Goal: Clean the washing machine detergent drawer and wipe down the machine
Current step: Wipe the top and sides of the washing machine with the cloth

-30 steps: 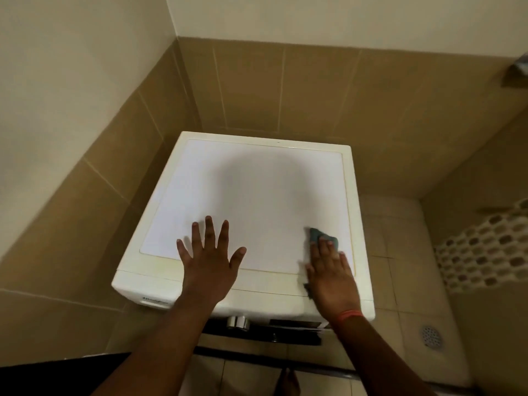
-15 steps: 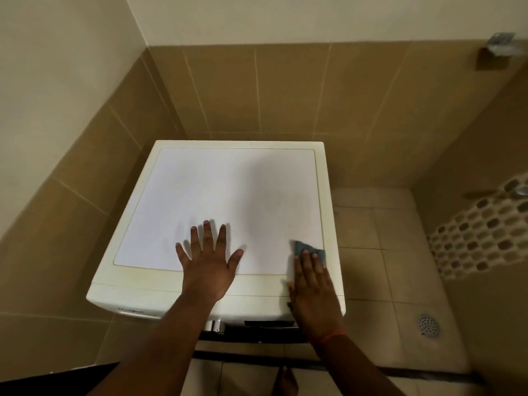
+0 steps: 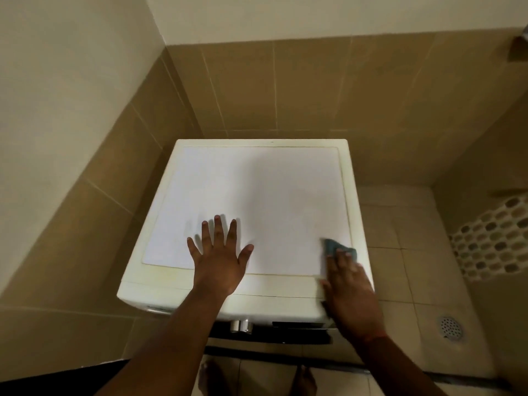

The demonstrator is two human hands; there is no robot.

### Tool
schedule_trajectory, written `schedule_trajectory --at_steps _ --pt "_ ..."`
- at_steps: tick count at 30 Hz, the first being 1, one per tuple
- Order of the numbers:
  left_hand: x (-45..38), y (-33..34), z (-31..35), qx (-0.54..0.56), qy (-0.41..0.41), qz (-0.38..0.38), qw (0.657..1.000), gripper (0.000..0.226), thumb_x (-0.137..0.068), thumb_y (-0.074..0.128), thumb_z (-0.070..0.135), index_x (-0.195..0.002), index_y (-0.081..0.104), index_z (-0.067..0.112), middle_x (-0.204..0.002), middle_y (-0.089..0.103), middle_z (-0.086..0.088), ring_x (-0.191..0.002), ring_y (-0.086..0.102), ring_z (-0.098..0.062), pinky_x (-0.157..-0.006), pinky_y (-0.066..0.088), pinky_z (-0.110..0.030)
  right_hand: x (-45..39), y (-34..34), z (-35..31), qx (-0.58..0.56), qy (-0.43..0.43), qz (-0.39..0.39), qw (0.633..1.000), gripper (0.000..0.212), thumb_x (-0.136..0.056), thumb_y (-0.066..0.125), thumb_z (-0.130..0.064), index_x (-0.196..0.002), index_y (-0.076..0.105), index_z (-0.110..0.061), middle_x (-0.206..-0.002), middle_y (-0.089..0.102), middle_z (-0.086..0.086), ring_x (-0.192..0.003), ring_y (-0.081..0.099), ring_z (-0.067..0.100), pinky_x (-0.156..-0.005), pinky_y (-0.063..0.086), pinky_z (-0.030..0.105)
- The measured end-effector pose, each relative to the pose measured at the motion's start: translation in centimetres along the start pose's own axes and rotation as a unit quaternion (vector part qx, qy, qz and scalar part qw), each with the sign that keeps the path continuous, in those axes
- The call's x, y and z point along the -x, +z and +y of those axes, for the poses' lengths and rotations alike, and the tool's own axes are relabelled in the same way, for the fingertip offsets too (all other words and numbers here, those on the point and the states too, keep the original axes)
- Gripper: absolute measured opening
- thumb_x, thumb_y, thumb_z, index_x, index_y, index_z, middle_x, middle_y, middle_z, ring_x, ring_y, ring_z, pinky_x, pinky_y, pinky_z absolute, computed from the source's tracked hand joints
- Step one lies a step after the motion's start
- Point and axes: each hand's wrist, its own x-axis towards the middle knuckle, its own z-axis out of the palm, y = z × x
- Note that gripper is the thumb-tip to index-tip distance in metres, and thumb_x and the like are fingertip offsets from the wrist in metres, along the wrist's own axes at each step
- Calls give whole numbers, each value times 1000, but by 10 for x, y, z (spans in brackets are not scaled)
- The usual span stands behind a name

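Tiled corner of a bathroom, beige wall tiles (image 3: 314, 90) on two sides, washing machine (image 3: 257, 195) pushed into it. Floor drain (image 3: 450, 327) sat off to the right on the floor tiles (image 3: 400, 224).

Left hand (image 3: 220, 264) lay flat on the machine's white top near the front edge, fingers straight and spread, holding nothing, apparently bracing. Right hand (image 3: 350, 292) was at the front right corner, fingers laid flat over a blue-grey cloth (image 3: 337, 247), pressing it onto the lid. Cloth poked out beyond the fingertips, right beside the right rim. That hand was motion-blurred, so I couldn't tell whether the thumb hooked the cloth.

Control strip with a knob (image 3: 241, 325) showed below the front edge. Detergent drawer wasn't identifiable from this angle. Judged step: wiping the top panel, with most of the lid not visibly covered.

Risks as I read them:
- Cloth only pinned by flat fingers, so a fast stroke off the right rim could drop it to the floor.
- Yellowed border around the panel could get skipped if strokes stayed on the white inset.
- Bare feet (image 3: 305, 378) on tile, so any drips meant a slip hazard.
- Weight on the left hand left an unwiped patch under it.
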Motion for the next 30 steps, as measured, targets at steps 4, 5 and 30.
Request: schedule_trajectory --at_steps 4,5,30 --pt "-8 0 -39 1 -23 -8 1000 82 -82 -19 69 -154 -11 30 -163 -12 -9 -150 -9 -35 -116 3 -64 -5 11 -62 -18 16 -19 1000 65 -102 17 -47 -152 24 -6 -160 15 18 -148 17 35 -118 25 49" --pt "-9 0 -47 2 -17 -7 1000 82 -83 -18 69 -155 -8 29 -163 -11 -9 -150 -8 -35 -116 5 -64 -5 16 -77 -9 -41 -28 999 66 -102 18 -49 -153 25 -7 -160 16 16 -148 18 34 -118 25 48" --pt "-65 -10 -266 90 4 24 996 78 -88 1 68 -155 -3 29 -164 -5 -8 -150 -8 -33 -118 1 -60 -114 58 -414 -25 -127 -51 990 64 -102 15 -51 -156 9 -17 -163 4 9 -151 3 27 -122 14 45"
